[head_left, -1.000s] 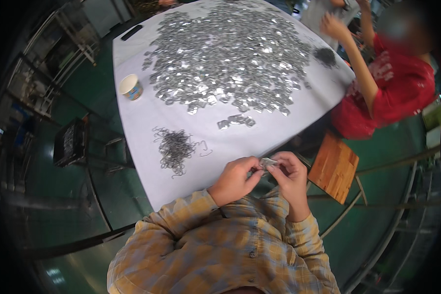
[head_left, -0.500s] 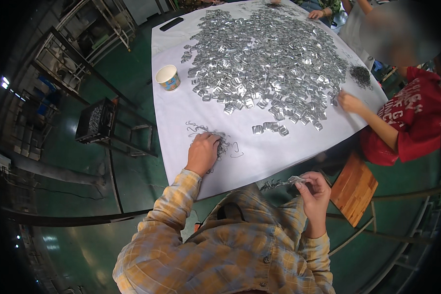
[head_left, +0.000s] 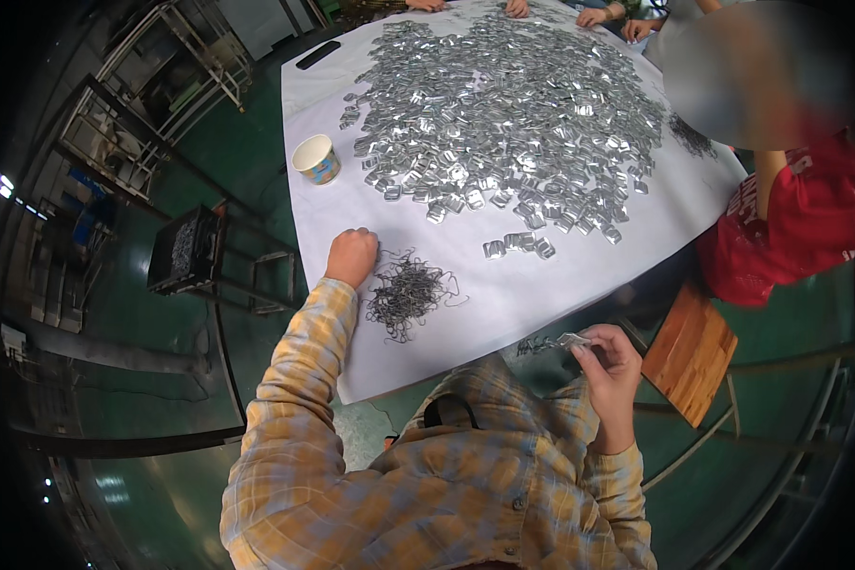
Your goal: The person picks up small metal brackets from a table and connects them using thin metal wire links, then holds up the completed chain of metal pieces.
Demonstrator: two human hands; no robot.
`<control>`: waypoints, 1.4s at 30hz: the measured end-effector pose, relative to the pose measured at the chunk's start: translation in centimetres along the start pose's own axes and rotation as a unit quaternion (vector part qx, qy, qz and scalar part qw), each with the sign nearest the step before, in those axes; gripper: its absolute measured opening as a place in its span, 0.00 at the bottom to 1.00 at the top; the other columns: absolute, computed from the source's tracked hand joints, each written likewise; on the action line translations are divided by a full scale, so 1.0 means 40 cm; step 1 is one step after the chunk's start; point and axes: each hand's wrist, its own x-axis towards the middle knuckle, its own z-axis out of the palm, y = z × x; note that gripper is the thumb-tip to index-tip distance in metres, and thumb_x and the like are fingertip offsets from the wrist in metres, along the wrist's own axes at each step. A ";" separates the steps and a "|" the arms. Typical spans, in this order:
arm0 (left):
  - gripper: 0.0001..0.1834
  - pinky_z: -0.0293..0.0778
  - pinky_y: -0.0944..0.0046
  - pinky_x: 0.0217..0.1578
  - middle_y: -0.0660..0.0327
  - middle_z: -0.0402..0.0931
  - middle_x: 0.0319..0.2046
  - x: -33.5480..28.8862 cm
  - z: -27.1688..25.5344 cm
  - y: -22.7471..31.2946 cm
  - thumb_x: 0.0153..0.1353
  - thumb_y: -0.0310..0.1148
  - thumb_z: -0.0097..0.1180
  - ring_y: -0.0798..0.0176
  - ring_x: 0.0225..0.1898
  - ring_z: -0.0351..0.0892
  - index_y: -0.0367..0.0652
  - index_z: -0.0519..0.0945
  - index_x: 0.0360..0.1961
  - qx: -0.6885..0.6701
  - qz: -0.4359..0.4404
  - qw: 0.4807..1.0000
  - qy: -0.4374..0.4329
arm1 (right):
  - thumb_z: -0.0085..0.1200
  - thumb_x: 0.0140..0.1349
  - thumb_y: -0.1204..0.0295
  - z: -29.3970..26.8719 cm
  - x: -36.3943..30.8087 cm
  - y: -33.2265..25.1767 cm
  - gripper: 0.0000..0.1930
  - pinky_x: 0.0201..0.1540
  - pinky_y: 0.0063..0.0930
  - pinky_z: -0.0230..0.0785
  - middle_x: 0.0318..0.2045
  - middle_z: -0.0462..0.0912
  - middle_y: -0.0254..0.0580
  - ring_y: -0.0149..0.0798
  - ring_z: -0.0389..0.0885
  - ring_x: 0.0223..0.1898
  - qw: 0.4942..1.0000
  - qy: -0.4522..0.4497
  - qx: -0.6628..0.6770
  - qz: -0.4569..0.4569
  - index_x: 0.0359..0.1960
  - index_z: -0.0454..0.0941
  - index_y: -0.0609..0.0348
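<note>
My left hand (head_left: 353, 256) is curled into a fist on the white-covered table, at the left edge of a pile of thin dark wire hooks (head_left: 408, 293). Its fingertips are turned under, so anything inside is hidden. Off the table's near edge, my right hand (head_left: 612, 372) pinches a small shiny silver piece (head_left: 572, 339) between thumb and fingers. From that piece a string of dark wire hooks (head_left: 536, 346) sticks out to the left. A broad heap of similar flat silver pieces (head_left: 503, 123) covers the table's middle and far part.
A paper cup (head_left: 316, 160) stands at the table's left, with a black phone-like object (head_left: 318, 55) beyond it. Co-workers' hands (head_left: 594, 16) are at the far edge. A person in a red shirt (head_left: 788, 223) is at the right, near a wooden stool (head_left: 691, 356).
My left hand has left the hook pile and moved left and slightly away from me, uncovering the pile. My right hand keeps its hold. The red-shirted person's hand has drawn back from the silver heap.
</note>
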 end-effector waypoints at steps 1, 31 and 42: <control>0.06 0.74 0.54 0.29 0.54 0.76 0.22 0.004 -0.008 0.001 0.48 0.27 0.51 0.52 0.27 0.77 0.40 0.78 0.19 0.015 0.021 1.000 -0.017 | 0.57 0.53 0.83 0.001 -0.002 0.001 0.07 0.37 0.17 0.66 0.30 0.78 0.35 0.25 0.73 0.33 1.000 0.004 -0.001 0.000 0.34 0.73 0.67; 0.05 0.66 0.68 0.42 0.61 0.70 0.34 -0.017 -0.271 0.539 0.57 0.23 0.52 0.66 0.38 0.70 0.37 0.72 0.35 -0.709 0.171 0.663 -0.167 | 0.56 0.49 0.82 0.017 0.003 -0.017 0.08 0.34 0.23 0.70 0.26 0.80 0.41 0.32 0.79 0.28 0.994 0.014 -0.108 -0.034 0.33 0.76 0.64; 0.04 0.69 0.66 0.36 0.56 0.72 0.31 -0.024 -0.267 0.539 0.59 0.23 0.47 0.61 0.33 0.73 0.36 0.69 0.35 -0.633 0.154 0.747 -0.134 | 0.57 0.50 0.82 0.024 0.017 0.000 0.08 0.34 0.24 0.70 0.27 0.80 0.43 0.34 0.79 0.28 0.992 0.009 -0.125 -0.018 0.34 0.76 0.64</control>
